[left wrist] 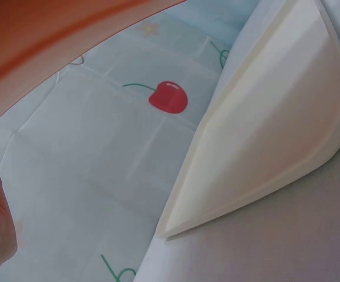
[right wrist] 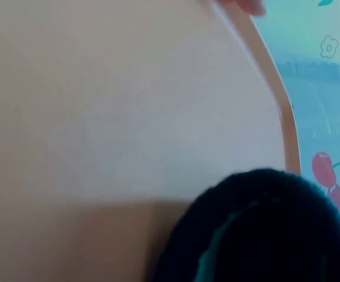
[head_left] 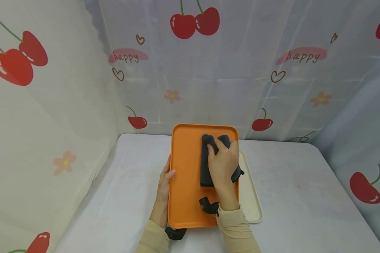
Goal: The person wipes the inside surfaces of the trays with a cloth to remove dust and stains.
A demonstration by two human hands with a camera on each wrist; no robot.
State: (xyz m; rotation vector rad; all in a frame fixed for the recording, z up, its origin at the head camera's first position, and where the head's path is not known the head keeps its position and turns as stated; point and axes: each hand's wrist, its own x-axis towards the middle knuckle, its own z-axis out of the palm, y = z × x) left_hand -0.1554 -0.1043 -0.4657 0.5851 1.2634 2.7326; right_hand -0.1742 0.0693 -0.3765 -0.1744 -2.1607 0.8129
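An orange rectangular tray [head_left: 187, 175] is held up off the table, tilted toward the head camera. My left hand [head_left: 165, 184] grips its left edge, thumb over the rim and the other fingers hidden behind. Against the tray's inner face, right of its middle, my right hand [head_left: 223, 163] holds a bunched dark grey cloth [head_left: 206, 172]. The fingers dig into the cloth's upper part, while its flat lower left edge hangs straight. In the right wrist view the dark cloth [right wrist: 263, 229] fills the lower right, close to the tray rim [right wrist: 290, 135].
Behind the orange tray, a cream tray [head_left: 251, 200] lies on the white table [head_left: 297, 186], partly covered in the head view. Cherry-printed curtains [head_left: 209, 84] enclose the back and sides. Each wrist wears a black camera mount; the right one [head_left: 209, 205] overlaps the orange tray.
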